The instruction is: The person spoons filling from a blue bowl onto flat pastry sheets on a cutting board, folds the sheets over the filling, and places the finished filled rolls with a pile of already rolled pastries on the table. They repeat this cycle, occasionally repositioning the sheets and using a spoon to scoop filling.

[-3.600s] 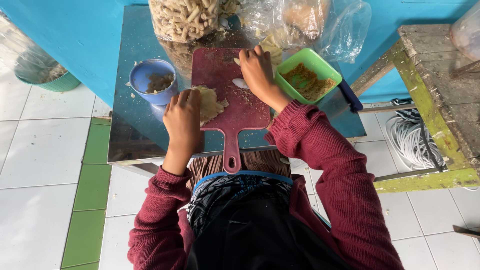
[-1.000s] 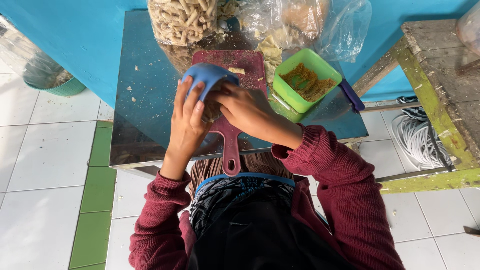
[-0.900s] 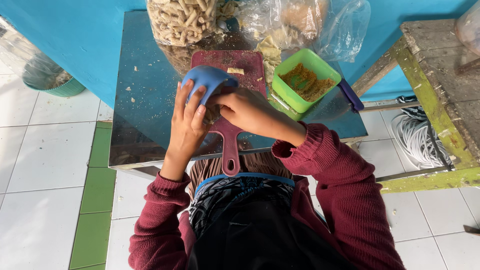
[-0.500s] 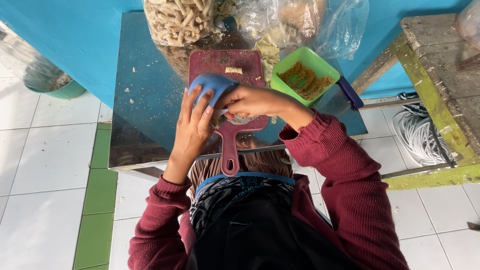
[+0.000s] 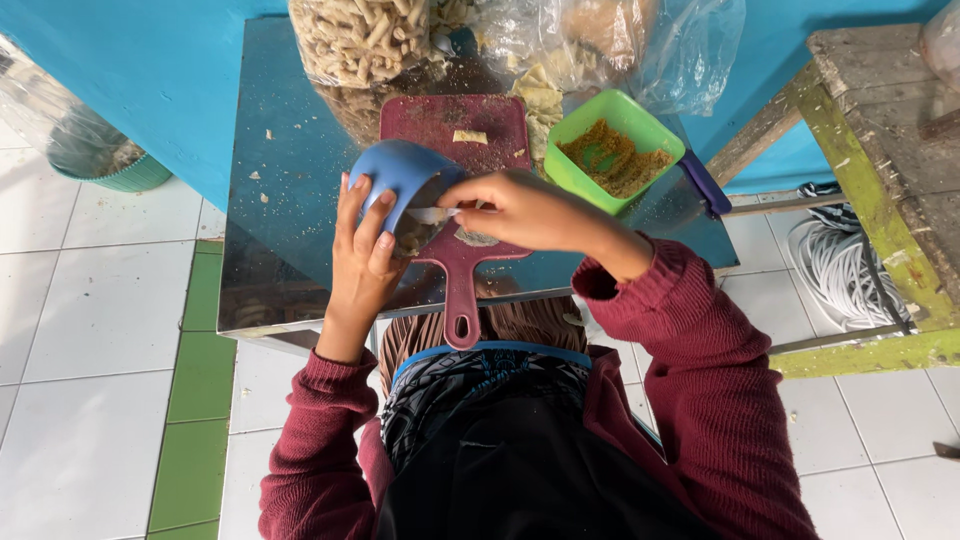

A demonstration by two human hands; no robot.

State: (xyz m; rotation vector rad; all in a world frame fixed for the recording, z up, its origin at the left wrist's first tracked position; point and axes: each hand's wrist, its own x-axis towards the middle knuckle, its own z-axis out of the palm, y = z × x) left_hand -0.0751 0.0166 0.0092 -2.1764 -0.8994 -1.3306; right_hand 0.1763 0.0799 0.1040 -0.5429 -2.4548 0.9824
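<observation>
A green square bowl [image 5: 615, 148] of brown crumbs sits just right of the dark red cutting board [image 5: 458, 190] on the metal table [image 5: 280, 200]; clear bags of snacks [image 5: 360, 38] crowd the far edge. The left hand [image 5: 362, 255] wraps around a tilted blue cup [image 5: 400, 175] above the board's near left side. The right hand [image 5: 520, 210] pinches a pale utensil [image 5: 435, 214] reaching into the cup's mouth.

The left hand [image 5: 362, 255] holds a tipped blue cup [image 5: 400, 180] over the red cutting board [image 5: 460, 150]. The right hand [image 5: 520, 210] scrapes inside with a spoon [image 5: 435, 214].
</observation>
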